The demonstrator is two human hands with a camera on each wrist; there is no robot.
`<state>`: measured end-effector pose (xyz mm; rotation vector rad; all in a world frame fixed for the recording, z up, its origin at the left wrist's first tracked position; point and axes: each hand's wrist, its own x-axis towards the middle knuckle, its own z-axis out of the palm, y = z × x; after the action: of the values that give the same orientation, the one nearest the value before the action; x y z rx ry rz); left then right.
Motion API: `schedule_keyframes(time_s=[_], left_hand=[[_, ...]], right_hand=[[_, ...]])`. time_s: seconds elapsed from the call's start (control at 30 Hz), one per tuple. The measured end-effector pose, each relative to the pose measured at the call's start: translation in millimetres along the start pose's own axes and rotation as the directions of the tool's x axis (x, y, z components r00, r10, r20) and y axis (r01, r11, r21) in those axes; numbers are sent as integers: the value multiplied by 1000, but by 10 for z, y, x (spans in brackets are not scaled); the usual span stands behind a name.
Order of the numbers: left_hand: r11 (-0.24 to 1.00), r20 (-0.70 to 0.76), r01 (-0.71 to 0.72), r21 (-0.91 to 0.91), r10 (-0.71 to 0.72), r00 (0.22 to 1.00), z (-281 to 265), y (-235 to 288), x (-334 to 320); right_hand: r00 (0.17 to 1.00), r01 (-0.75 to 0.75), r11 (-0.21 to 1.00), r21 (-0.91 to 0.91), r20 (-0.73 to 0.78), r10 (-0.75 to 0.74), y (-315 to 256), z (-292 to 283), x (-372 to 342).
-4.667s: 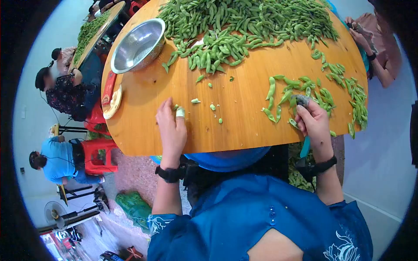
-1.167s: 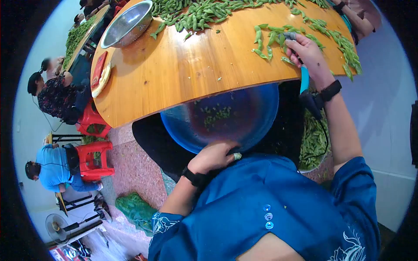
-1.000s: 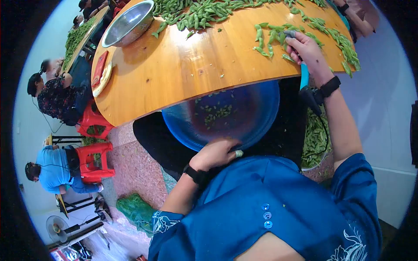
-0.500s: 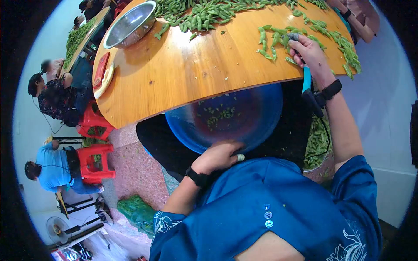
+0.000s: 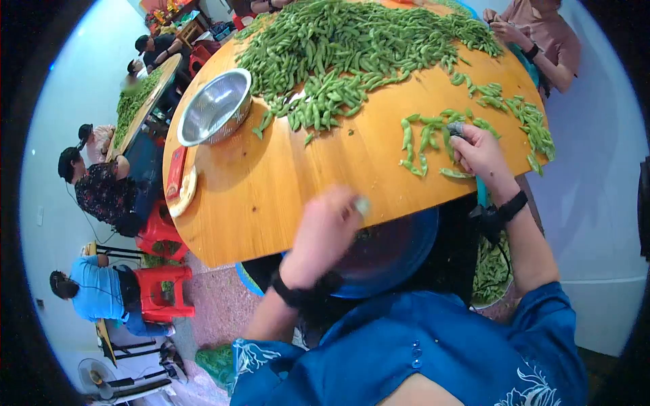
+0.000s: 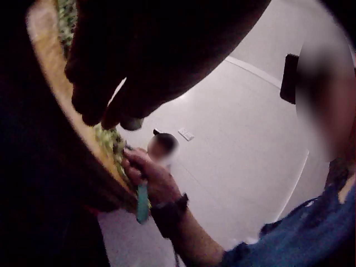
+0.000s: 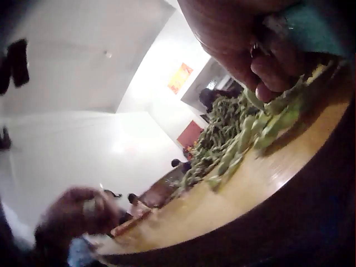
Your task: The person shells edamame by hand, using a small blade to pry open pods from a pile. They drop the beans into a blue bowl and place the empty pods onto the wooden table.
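My left hand (image 5: pixel 330 223) is blurred above the table's near edge, over the blue basin (image 5: pixel 406 260); its fingers are loosely bent and no held thing shows. A pale wrap (image 5: pixel 362 205) covers one fingertip. On the right of the round wooden table (image 5: pixel 264 210), my right hand (image 5: pixel 482 154) grips a teal-handled tool (image 5: pixel 481 191), its handle standing out below the palm. A grey cover (image 5: pixel 456 128) shows on one of its digits. In the right wrist view, its fingertips are at a green bean pod (image 7: pixel 253 100) among other loose pods (image 7: pixel 239 146).
A large heap of pods (image 5: pixel 338 40) covers the far side. A metal colander (image 5: pixel 215 108) stands at the left, near a red box (image 5: pixel 176 172). More pods (image 5: pixel 535 132) line the right edge. Another person (image 5: pixel 552 44) sits across at the right.
My left hand has risen from the basin's near rim to above the table edge. The head view has tilted up, showing more of the heap. My right hand stays by the loose pods.
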<state>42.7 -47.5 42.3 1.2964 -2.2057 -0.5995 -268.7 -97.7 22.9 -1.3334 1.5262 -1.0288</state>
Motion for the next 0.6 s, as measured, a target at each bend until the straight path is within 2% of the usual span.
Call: schedule_keyframes(time_s=[0.03, 0.07, 0.13, 0.17, 0.23, 0.27, 0.33, 0.37, 0.4, 0.47, 0.53, 0.6], left_hand=[[998, -107, -46, 48, 51, 993, -51, -93, 257], [991, -209, -85, 101, 104, 972, -82, -217, 524], [960, -317, -179, 214, 241, 917, -144, -406, 1051], [958, -317, -190, 217, 253, 914, -147, -525, 1274], [892, -313, -181, 413, 326, 892, -129, -718, 1634], [890, -311, -192, 413, 336, 889, -124, -794, 1752], [887, -61, -178, 426, 225, 973, -121, -906, 1910], [888, -35, -179, 424, 214, 976, -104, -966, 1965], [888, -27, -185, 422, 216, 976, -119, -945, 1971], [918, -11, -160, 364, 176, 984, -148, -904, 1960], [909, -6, -185, 372, 202, 979, -162, -911, 1944], [868, 18, -168, 468, 181, 983, -176, -902, 1923]], right_hand=[[988, 115, 979, -171, -83, -130, 22, -33, 25], [987, 116, 979, -170, -92, -133, 41, -84, 39], [965, 216, 878, -428, -46, -259, 71, -198, 58], [963, 216, 878, -427, -57, -265, 65, -206, 33], [951, 248, 869, -427, -66, -303, 51, -160, -85], [949, 246, 869, -430, -76, -306, -8, -142, -131], [989, 119, 915, -386, -38, -145, -128, -124, -230], [961, 239, 896, -375, -43, -274, 41, -110, -191], [963, 230, 899, -373, -48, -267, 35, -118, -186], [1000, 5, 997, -74, 24, -4, -25, -99, -155], [1000, -6, 1000, 1, -1, 6, -61, -79, -94], [1000, -10, 997, 73, -21, 11, -146, -12, -72]])
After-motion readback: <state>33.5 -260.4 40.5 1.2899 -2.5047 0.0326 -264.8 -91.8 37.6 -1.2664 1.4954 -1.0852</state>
